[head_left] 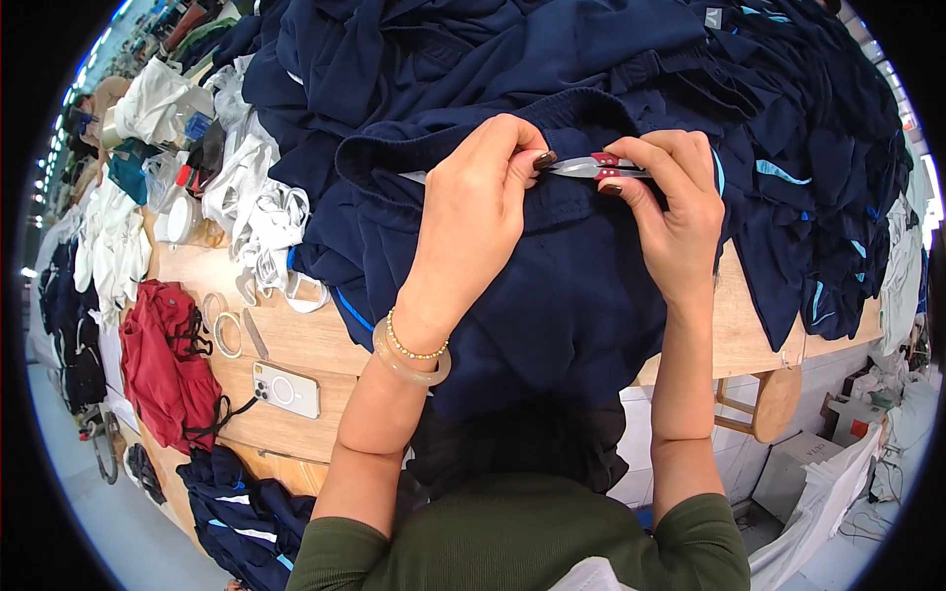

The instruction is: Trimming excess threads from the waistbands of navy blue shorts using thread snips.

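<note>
Here, small red-handled thread snips (594, 166) sit pinched between the thumb and fingers of the right hand (675, 212), blades pointing left toward the left hand (478, 202). They lie just over the waistband of navy shorts (562, 295) draped across the wooden counter (296, 345). The left hand bends at the wrist, forefinger and thumb nipping the fabric beside the blade tips. Both forearms rise from the lower edge; the left wrist carries a pale bangle (409, 364). Farther left lie a white phone (286, 389), a red garment (168, 364) and white straps (261, 222).
</note>
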Action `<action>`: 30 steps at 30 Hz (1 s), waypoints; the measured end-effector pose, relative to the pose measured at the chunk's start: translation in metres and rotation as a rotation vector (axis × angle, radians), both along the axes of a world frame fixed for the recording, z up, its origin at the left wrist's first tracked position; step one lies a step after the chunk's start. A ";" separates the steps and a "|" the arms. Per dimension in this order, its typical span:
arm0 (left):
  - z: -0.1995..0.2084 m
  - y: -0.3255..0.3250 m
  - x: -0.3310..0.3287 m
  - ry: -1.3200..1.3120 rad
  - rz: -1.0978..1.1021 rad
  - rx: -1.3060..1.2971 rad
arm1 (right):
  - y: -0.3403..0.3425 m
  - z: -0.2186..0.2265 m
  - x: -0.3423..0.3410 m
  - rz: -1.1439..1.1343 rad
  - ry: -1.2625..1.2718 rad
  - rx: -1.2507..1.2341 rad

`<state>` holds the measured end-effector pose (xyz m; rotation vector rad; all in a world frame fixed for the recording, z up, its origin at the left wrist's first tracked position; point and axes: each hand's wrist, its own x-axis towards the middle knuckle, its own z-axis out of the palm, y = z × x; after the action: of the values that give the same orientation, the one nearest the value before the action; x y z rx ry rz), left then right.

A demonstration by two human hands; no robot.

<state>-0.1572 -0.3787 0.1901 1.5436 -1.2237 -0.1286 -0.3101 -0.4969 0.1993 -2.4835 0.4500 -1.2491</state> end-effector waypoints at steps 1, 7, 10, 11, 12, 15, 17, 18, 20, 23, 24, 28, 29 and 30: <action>0.000 0.000 0.000 0.001 -0.001 0.000 | 0.000 0.000 0.001 0.010 0.006 -0.014; -0.008 0.002 -0.006 0.204 0.069 -0.170 | -0.001 -0.008 0.003 0.019 -0.106 0.098; -0.019 0.009 -0.041 -0.133 0.123 -0.204 | -0.007 -0.013 -0.006 0.013 -0.251 0.409; -0.019 0.017 -0.061 -0.250 -0.032 0.011 | -0.009 -0.015 -0.007 0.031 -0.279 0.472; -0.020 0.025 -0.073 -0.411 -0.301 0.161 | -0.011 -0.015 -0.006 0.033 -0.282 0.469; -0.057 0.064 -0.093 -0.207 -0.765 0.069 | -0.008 -0.012 -0.002 0.106 -0.303 0.544; -0.028 0.049 -0.074 -0.388 -0.259 -0.008 | -0.011 -0.011 -0.008 0.112 -0.308 0.584; -0.022 0.039 -0.078 -0.304 0.006 0.063 | -0.013 -0.012 -0.009 0.122 -0.308 0.599; -0.030 0.035 -0.075 -0.309 -0.220 0.088 | -0.012 -0.014 -0.009 0.128 -0.310 0.606; -0.023 0.057 -0.088 -0.176 -0.652 0.149 | -0.017 -0.014 -0.012 0.136 -0.319 0.629; -0.023 0.055 -0.087 -0.183 -0.520 0.061 | -0.017 -0.014 -0.012 0.142 -0.324 0.639; -0.022 0.022 -0.053 -0.143 -0.004 -0.114 | -0.015 -0.015 -0.010 0.148 -0.331 0.641; -0.022 0.017 -0.046 -0.131 0.039 -0.076 | -0.014 -0.015 -0.011 0.146 -0.328 0.638; -0.021 0.011 -0.041 -0.132 0.040 -0.049 | -0.014 -0.015 -0.012 0.141 -0.326 0.633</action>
<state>-0.1982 -0.3677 0.1690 1.5523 -1.2895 0.0301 -0.3221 -0.5111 0.1841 -1.7216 0.4815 -1.1922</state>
